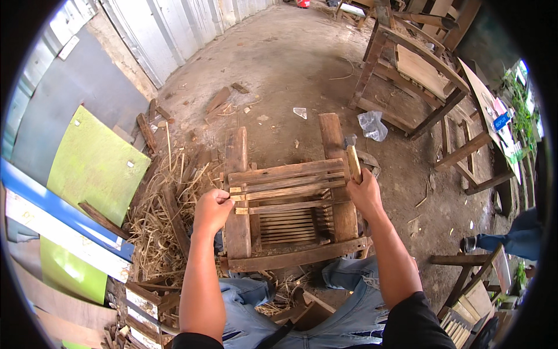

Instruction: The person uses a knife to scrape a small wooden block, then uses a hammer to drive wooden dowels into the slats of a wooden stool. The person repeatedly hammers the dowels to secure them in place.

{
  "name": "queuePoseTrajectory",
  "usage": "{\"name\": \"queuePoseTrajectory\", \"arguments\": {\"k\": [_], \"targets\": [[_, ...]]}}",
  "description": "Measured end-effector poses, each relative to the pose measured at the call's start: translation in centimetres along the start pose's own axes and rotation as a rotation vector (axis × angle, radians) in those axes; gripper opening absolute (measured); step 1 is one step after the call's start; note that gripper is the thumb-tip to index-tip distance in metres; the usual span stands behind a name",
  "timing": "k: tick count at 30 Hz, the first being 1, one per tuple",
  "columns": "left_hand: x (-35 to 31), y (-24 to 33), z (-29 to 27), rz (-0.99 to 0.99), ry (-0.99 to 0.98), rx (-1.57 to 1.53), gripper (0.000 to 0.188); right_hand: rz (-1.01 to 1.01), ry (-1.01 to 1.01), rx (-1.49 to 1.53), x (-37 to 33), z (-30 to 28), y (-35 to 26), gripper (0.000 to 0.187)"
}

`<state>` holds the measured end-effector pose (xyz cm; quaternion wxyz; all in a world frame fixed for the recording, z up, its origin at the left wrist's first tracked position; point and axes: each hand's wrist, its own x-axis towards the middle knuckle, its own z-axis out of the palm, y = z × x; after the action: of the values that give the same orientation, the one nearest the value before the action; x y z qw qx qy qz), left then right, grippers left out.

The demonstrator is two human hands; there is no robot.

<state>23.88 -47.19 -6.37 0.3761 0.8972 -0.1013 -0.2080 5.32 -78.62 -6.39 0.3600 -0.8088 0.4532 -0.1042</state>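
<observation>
A wooden chair-like frame lies in front of my knees, with two thick posts pointing away from me. Several rough wooden slats cross it, and a row of thin rods shows in the opening beneath. At the left post, my left hand pinches the pale, cut end of one slat. My right hand is closed round the light wooden handle of a hammer. The hammer's metal head points up and away, beside the right post.
Wood shavings and scraps pile up at the left. Green panels lean near the corrugated wall. A clear plastic bag lies beyond the frame. Wooden furniture frames stand at the right, near another person's leg.
</observation>
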Motion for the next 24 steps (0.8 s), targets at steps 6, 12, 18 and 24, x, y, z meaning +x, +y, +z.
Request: {"name": "queuePoseTrajectory", "arguments": {"k": [6, 12, 18, 24], "targets": [[0.1, 0.3, -1.4, 0.026, 0.080, -0.023, 0.030, -0.049, 0.113, 0.144, 0.2, -1.8, -0.2, 0.016], [-1.1, -1.7, -7.0, 0.085, 0.292, -0.117, 0.035, -0.028, 0.086, 0.386, 0.5, -2.2, -0.3, 0.014], [0.8, -9.7, -10.3, 0.034, 0.103, 0.249, 0.020, -0.017, 0.008, 0.434, -0.5, -2.9, -0.7, 0.018], [2.8, -24.1, 0.0, -0.280, -0.090, 0.444, 0.023, 0.058, 0.022, 0.487, -0.6, -3.0, -0.1, 0.016]]}}
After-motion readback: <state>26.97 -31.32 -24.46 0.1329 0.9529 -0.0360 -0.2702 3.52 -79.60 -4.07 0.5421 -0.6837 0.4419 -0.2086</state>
